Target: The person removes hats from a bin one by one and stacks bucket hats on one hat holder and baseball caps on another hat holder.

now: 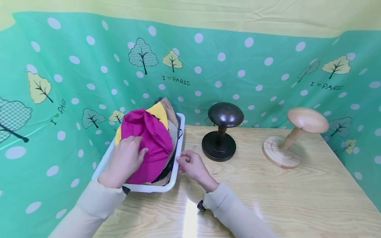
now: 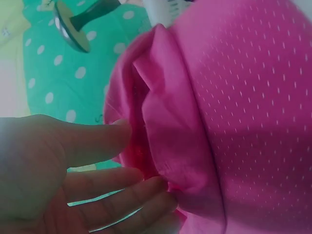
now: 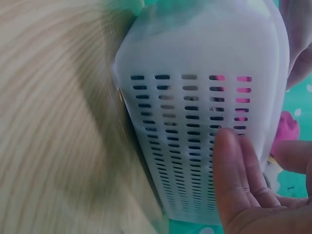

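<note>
A magenta cap [image 1: 157, 142] lies on top of a pile of hats in a white plastic basket [image 1: 179, 145]. My left hand [image 1: 126, 158] is over the cap's left side. In the left wrist view, its fingertips touch a folded edge of the magenta cloth, with the thumb held apart from the fingers. Alongside the basket's right rim is my right hand [image 1: 193, 167]. The right wrist view shows its fingers [image 3: 226, 170] extended along the slotted outer wall, with the thumb near the rim. Whether they press on the wall I cannot tell.
Under the cap are a yellow hat [image 1: 159, 112], a beige hat [image 1: 169, 110] and darker ones, partly hidden. Right of the basket stands a black hat stand [image 1: 225, 115]; a pale wooden hat stand [image 1: 308, 120] is farther right. A green dotted cloth [image 1: 238, 82] hangs behind the wooden table [image 1: 253, 188].
</note>
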The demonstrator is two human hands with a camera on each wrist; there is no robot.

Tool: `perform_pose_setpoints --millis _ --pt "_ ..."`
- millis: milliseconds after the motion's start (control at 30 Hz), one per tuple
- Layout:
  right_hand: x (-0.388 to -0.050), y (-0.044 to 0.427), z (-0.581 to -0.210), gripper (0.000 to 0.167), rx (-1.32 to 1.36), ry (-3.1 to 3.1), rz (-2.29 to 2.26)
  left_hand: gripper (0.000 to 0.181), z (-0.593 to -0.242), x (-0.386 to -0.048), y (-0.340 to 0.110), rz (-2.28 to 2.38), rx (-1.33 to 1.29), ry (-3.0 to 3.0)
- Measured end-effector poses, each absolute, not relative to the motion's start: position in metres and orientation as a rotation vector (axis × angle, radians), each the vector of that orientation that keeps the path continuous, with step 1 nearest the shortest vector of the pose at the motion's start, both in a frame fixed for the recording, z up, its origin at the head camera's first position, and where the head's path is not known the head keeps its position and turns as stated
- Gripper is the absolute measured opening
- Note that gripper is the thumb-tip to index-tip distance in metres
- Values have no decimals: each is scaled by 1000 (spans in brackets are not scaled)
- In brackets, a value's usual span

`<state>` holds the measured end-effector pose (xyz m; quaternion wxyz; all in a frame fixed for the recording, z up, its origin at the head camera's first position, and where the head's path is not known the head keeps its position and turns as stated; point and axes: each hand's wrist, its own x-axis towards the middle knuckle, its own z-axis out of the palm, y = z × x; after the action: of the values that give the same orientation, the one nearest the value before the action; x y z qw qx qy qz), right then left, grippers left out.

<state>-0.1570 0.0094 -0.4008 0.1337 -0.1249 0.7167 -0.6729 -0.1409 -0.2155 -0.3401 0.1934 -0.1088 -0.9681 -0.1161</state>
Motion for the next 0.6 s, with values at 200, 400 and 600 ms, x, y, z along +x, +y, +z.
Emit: perform_pose_setpoints --millis 200,400,600 --pt "-169 1 -424 19 -254 1949 -2028 21 -337 -152 -222 -295 -276 -2733" --pt "-174 -3 -436 16 -208 1882 -2096 17 -335 -160 -225 -295 -284 -2733" --pt "-172 -4 -438 13 -200 1888 -2096 21 -337 -165 -226 -309 -237 -2779"
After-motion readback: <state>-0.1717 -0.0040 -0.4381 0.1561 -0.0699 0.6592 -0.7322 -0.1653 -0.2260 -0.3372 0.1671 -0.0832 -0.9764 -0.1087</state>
